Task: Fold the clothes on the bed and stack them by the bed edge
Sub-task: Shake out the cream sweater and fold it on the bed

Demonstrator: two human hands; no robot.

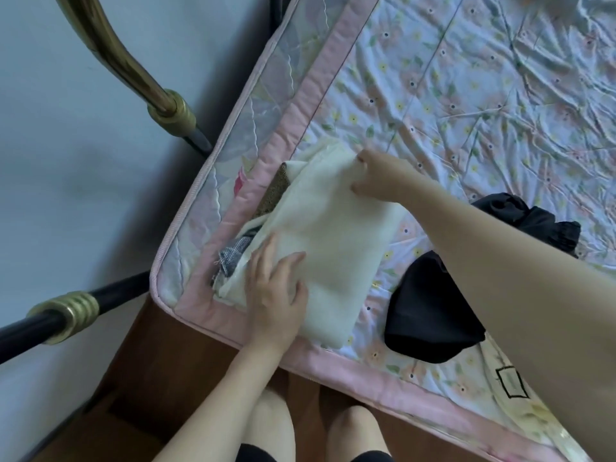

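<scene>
A folded cream garment [330,241] lies on top of a small stack at the bed's near corner. A brown patterned piece [273,191] and a grey checked piece [231,255] peek out beneath it on the left. My left hand [276,285] rests flat on the cream garment's near end, fingers spread. My right hand [376,178] holds the garment's far edge, fingers curled into the cloth. A crumpled black garment [433,311] lies unfolded just right of the stack, partly hidden by my right forearm.
The bed [466,95] has a wrinkled floral sheet with a pink border. A brass and black metal bed frame [166,108] stands to the left by the wall. Brown wooden base and my knees are below.
</scene>
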